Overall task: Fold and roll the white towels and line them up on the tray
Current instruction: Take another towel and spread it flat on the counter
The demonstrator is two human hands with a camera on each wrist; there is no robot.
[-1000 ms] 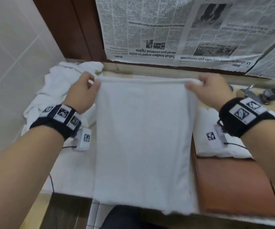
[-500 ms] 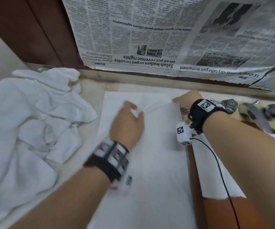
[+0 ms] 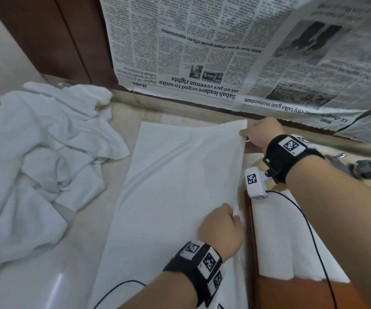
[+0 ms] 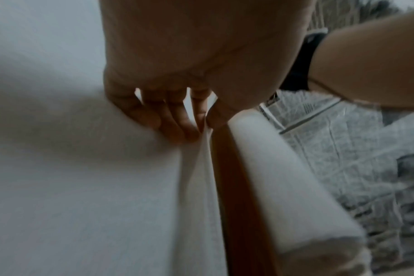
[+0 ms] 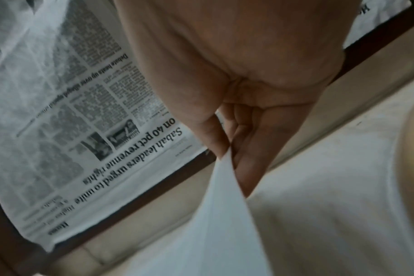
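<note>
A white towel (image 3: 175, 186) lies flat and lengthwise on the counter in the head view. My right hand (image 3: 245, 136) pinches its far right corner (image 5: 225, 168), lifted a little off the surface. My left hand (image 3: 233, 216) pinches the towel's right edge (image 4: 196, 158) about halfway down, thumb against fingers (image 4: 177, 119). Right of that edge stands the brown tray (image 3: 296, 293), its rim (image 4: 236, 186) close to my left hand. A rolled white towel (image 3: 280, 237) lies on the tray, also seen in the left wrist view (image 4: 284, 177).
A crumpled pile of white towels (image 3: 35, 163) covers the counter's left side. Newspaper (image 3: 224, 52) hangs on the back wall above a ledge. A metal tap with a dark knob (image 3: 367, 169) stands at the far right, behind my right forearm.
The towel, held up by its top corners a second ago, now lies on the counter. My left hand has crossed to the towel's right edge; my right hand keeps the far right corner.
</note>
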